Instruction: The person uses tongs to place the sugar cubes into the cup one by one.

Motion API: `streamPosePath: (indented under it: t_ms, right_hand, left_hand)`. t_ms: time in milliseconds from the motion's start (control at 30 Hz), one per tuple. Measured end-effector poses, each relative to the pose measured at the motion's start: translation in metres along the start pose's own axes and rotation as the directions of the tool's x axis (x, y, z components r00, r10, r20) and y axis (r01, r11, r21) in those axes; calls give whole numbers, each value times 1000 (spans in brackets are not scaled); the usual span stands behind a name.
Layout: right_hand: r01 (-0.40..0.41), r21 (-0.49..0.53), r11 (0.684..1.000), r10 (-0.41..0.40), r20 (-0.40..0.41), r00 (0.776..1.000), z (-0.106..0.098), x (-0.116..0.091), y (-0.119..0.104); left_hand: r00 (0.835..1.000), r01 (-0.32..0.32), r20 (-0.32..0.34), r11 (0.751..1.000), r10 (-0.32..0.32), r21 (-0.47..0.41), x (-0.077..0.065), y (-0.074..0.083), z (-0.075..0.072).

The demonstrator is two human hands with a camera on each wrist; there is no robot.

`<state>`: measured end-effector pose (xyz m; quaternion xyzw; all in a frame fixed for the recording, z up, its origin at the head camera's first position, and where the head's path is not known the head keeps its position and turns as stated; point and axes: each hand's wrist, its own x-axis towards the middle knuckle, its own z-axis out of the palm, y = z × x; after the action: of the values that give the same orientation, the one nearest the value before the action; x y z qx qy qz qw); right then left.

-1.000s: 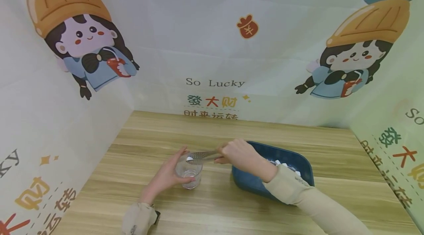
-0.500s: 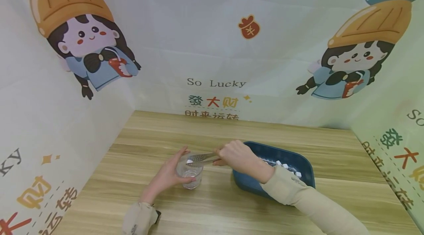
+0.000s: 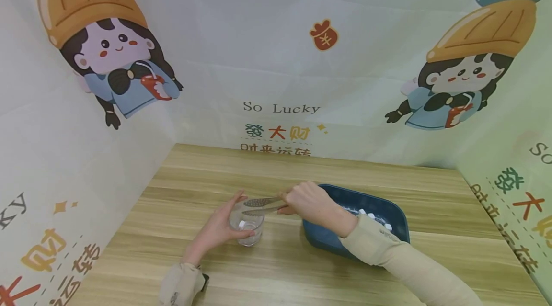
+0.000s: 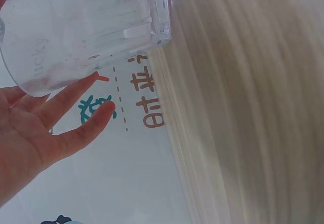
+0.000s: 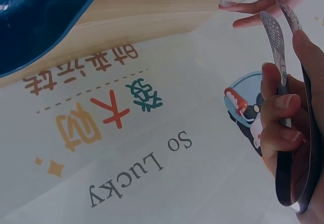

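Observation:
My left hand [image 3: 217, 224] holds a clear cup [image 3: 254, 234] upright on the table, thumb on the near side and fingers at the far side. Through the cup wall [image 4: 76, 31] the left wrist view shows pale cubes near its base. One white cube [image 3: 242, 224] shows inside the cup in the head view. My right hand [image 3: 312, 205] grips metal tongs [image 3: 260, 211] whose perforated tips hang over the cup's mouth. Those tongs [image 5: 275, 36] stand a little apart at the tips, with nothing between them.
Right of the cup stands a dark blue tray [image 3: 398, 205], partly hidden by my right forearm, with several white cubes [image 3: 372, 216] in it. The wooden table [image 3: 276, 267] meets printed cloth walls [image 3: 207, 66] at the back and both sides.
The white cube between the tong tips has been let go and has dropped into the cup. The tong tips have spread apart. My left hand and the cup have stayed in place.

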<state>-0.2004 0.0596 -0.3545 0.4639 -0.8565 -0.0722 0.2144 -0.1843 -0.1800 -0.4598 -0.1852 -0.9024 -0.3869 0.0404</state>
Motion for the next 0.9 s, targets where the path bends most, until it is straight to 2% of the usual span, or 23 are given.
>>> streamPosePath:
  t_ms: [467,900]
  right_hand:
    - [7,14,1000,-7,-2,1000,0,-2,1]
    - [-19,39,999,18,7,1000,1,-6,0]
  left_hand:
    - [1000,-11,-8,1000,11,4,1,-1,1]
    - [1000,2,-4,1000,-2,-4,1,-2,1]
